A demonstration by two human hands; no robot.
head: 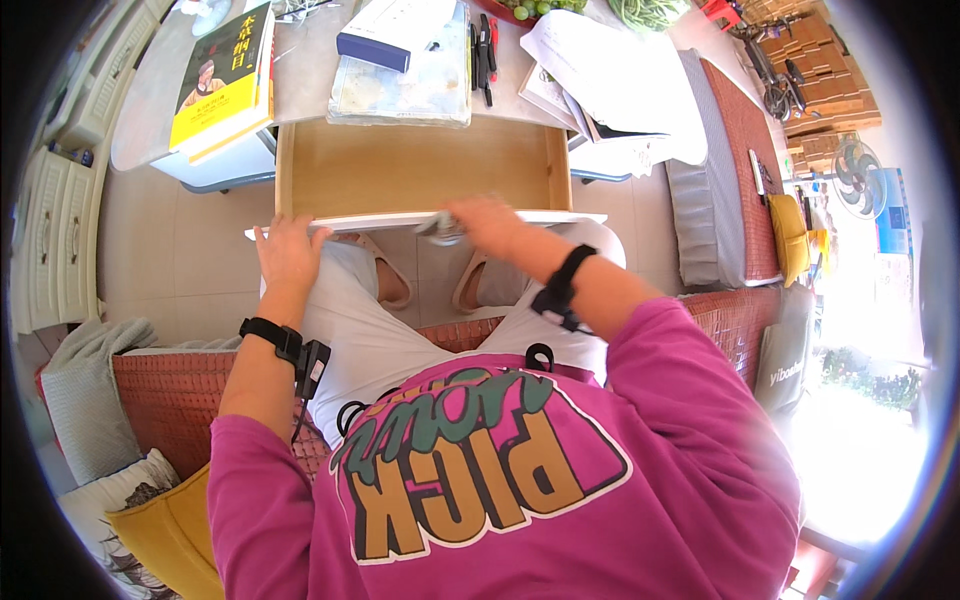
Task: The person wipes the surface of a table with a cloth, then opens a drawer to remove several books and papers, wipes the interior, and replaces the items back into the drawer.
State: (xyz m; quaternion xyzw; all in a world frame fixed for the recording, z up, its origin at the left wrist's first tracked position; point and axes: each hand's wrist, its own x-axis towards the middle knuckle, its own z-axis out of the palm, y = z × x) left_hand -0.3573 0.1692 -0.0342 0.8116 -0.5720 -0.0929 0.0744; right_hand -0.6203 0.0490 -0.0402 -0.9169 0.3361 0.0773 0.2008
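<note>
A wooden drawer (420,169) is pulled out from under the tabletop toward my lap, its inside bare. My left hand (289,251) rests over the left end of the white drawer front (367,222), fingers over its top edge. At the middle of that front is my right hand (486,225), blurred. It grips a crumpled greyish thing (440,229), seemingly a cloth, which hangs on the near side of the edge. Whether the cloth touches the drawer front cannot be told.
On the table (300,97) lie a yellow-and-black book (221,90), a worn flat book (405,94) with a blue-and-white box (375,49) on it, several pens (484,56) and loose papers (592,67). Grapes (536,9) and green beans (646,11) are farther back. A sofa (705,180) stands right.
</note>
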